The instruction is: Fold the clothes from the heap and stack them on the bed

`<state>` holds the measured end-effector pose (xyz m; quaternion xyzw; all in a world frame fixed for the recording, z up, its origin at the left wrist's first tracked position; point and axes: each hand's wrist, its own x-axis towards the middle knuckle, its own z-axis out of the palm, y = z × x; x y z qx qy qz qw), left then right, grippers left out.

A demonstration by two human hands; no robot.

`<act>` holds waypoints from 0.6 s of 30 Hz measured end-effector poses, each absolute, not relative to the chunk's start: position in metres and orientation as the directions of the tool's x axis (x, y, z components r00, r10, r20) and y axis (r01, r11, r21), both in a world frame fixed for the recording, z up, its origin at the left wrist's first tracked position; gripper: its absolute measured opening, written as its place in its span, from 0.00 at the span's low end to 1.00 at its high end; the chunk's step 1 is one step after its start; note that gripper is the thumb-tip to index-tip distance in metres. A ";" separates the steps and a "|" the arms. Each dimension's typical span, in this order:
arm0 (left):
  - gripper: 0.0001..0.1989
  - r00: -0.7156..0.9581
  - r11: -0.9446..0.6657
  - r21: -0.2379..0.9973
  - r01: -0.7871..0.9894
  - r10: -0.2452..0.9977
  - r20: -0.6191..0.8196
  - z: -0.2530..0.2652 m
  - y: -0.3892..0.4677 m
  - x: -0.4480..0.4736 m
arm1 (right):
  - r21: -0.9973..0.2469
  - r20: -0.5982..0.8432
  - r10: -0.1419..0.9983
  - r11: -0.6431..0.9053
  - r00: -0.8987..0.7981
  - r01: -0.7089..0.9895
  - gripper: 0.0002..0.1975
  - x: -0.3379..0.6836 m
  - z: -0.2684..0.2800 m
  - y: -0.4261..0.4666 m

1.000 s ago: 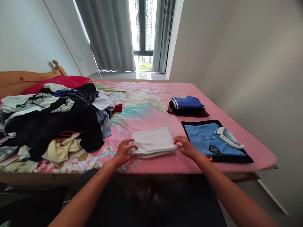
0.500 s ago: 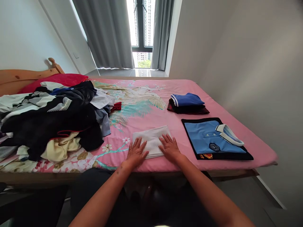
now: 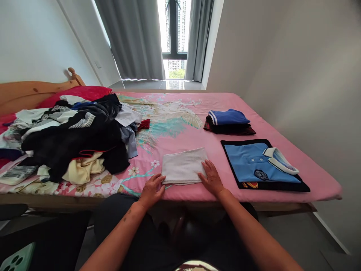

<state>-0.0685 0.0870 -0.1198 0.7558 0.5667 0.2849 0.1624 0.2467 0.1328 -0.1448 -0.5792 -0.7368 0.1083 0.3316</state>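
Observation:
A folded whitish cloth (image 3: 184, 165) lies flat near the front edge of the bed; its exact kind I cannot make out. My left hand (image 3: 152, 191) rests at its lower left corner, fingers stretched out and the tips at the edge. On the cloth's right edge lies my right hand (image 3: 212, 178), open with the fingers spread. To the right is a folded light blue polo shirt (image 3: 245, 162) with a white collar and a dark badge, on top of a black folded garment (image 3: 287, 187).
A large heap of loose clothes (image 3: 73, 139) covers the bed's left side, by a red pillow (image 3: 76, 91). Folded blue clothing (image 3: 229, 117) tops a small stack farther back. The pink bedsheet (image 3: 186, 141) spreads between them. A phone (image 3: 18, 258) shows at lower left.
My left hand has slid off the cloth's surface, back and left to its lower left corner. My right hand has shifted to the cloth's right edge. The view has turned slightly left.

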 end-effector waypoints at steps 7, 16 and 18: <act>0.23 -0.142 0.228 0.926 0.300 0.971 -0.193 -0.115 0.107 -0.077 | -0.964 -0.111 0.833 0.043 0.542 -0.263 0.27 0.238 -0.146 0.071; 0.23 0.094 0.467 0.882 0.053 0.877 -0.470 -0.098 0.142 -0.052 | -0.578 -0.487 0.870 -0.383 -0.073 -0.720 0.12 0.190 -0.115 0.041; 0.21 0.116 0.512 0.859 0.012 0.852 -0.510 -0.096 0.145 -0.049 | -0.632 -0.447 0.886 -0.410 -0.122 -0.658 0.11 0.181 -0.111 0.052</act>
